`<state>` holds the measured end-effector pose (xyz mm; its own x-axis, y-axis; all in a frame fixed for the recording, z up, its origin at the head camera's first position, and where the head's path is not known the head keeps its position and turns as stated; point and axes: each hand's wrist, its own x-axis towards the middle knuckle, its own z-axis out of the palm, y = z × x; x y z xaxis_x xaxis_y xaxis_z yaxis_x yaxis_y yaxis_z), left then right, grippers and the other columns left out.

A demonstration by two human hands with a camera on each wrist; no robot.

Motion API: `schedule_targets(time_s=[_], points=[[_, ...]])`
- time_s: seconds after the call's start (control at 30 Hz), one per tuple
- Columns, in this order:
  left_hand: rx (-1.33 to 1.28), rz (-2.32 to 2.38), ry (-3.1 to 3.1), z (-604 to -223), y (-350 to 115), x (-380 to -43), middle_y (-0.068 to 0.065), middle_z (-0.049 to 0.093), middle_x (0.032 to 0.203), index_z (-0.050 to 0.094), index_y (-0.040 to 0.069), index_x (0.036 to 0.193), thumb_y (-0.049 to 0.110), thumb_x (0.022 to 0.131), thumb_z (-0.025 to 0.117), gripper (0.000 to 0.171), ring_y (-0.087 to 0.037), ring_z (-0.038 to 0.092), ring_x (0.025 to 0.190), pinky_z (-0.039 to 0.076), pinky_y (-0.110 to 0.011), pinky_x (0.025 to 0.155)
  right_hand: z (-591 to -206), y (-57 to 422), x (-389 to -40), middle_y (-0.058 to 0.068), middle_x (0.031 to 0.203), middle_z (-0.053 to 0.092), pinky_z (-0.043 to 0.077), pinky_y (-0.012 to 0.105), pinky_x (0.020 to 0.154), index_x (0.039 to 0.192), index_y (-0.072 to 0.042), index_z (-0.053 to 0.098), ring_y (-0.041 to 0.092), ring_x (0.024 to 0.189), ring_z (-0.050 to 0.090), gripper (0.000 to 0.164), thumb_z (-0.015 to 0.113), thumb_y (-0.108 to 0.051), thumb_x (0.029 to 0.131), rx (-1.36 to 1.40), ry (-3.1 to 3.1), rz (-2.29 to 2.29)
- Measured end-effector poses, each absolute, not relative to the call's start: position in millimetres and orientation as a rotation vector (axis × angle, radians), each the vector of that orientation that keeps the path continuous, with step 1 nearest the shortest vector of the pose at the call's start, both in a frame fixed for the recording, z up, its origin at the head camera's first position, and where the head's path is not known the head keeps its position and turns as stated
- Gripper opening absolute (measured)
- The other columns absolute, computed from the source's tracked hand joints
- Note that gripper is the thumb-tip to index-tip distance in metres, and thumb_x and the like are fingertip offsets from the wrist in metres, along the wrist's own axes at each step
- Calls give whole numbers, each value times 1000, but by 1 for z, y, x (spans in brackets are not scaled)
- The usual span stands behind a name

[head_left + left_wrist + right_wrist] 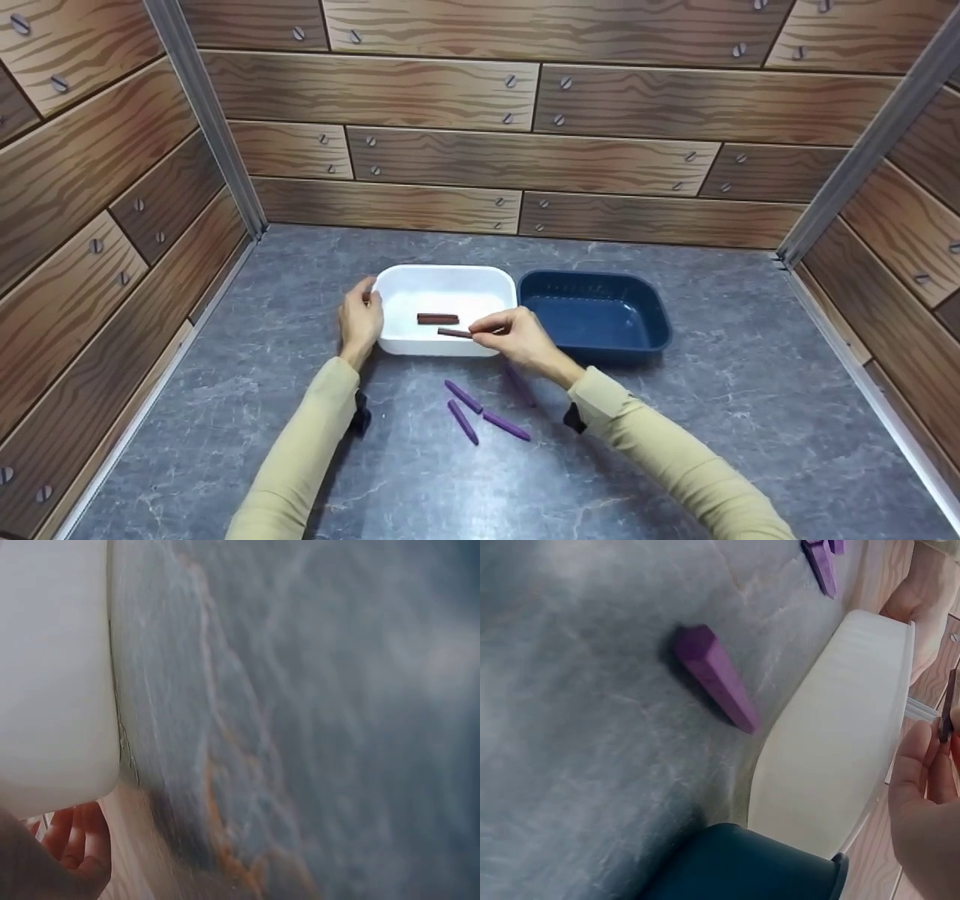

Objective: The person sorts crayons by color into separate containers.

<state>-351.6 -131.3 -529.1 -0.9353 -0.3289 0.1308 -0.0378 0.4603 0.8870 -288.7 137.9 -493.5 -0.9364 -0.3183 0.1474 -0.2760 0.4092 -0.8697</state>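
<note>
On the left side of a white tub is my left hand, gripping its wall with the thumb at the rim. In the left wrist view, the fingers show beside the tub's corner. My right hand pinches a dark brown crayon between thumb and fingertips, over the tub's front right part. The right wrist view shows this brown crayon raised above the tub rim. More brown crayons lie side by side on the tub floor.
A dark blue tub stands close against the white tub's right side. Several purple crayons lie on the grey marbled table in front of the tubs, one beneath my right wrist. Wood-patterned walls enclose the back and sides.
</note>
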Motion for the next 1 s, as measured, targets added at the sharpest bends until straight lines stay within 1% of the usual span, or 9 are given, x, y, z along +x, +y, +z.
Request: schedule_targets(time_s=[0.27, 0.47, 0.63, 0.77, 0.93, 1.0], points=[[313, -1483, -2425, -527, -130, -351, -16, 66, 113, 57, 8, 137, 14, 100, 47, 38, -28, 61, 100, 47, -43, 88, -491, 130, -302, 7, 100, 75, 46, 17, 63, 100, -3, 77, 6, 76, 60, 17, 74, -11, 85, -524, 2626, -1621], [329, -1511, -2418, -527, -130, -351, -16, 65, 116, 56, 9, 137, 14, 101, 47, 38, -28, 61, 104, 48, -43, 91, -494, 126, -313, 8, 100, 75, 48, 18, 67, 98, -5, 78, 5, 80, 62, 14, 74, -10, 86, -494, 2627, -1659], [312, -1509, -2418, -527, -131, -350, -17, 65, 118, 56, 8, 138, 13, 101, 47, 38, -28, 61, 104, 47, -43, 91, -494, 125, -320, 10, 101, 75, 47, 19, 70, 98, -5, 78, 7, 83, 62, 14, 74, -8, 86, -464, 2628, -1677], [315, -1494, -2416, -527, -132, -350, -17, 65, 115, 57, 9, 137, 13, 100, 47, 38, -29, 61, 102, 47, -43, 91, -495, 123, -327, 9, 101, 75, 48, 19, 72, 100, -4, 78, 9, 86, 64, 15, 73, -8, 86, -430, 2650, -1680], [305, -1494, -2410, -528, -131, -350, -18, 66, 115, 58, 8, 136, 13, 100, 47, 38, -29, 61, 103, 47, -43, 91, -498, 120, -335, 7, 100, 76, 49, 21, 74, 100, -6, 78, 11, 88, 66, 15, 74, -10, 86, -367, 2653, -1703], [301, -1489, -2412, -529, -131, -349, -18, 67, 113, 58, 9, 136, 13, 100, 48, 37, -29, 62, 101, 48, -42, 90, -500, 119, -338, 7, 100, 76, 50, 22, 75, 100, -7, 78, 12, 87, 67, 15, 73, -10, 87, -329, 2642, -1710]])
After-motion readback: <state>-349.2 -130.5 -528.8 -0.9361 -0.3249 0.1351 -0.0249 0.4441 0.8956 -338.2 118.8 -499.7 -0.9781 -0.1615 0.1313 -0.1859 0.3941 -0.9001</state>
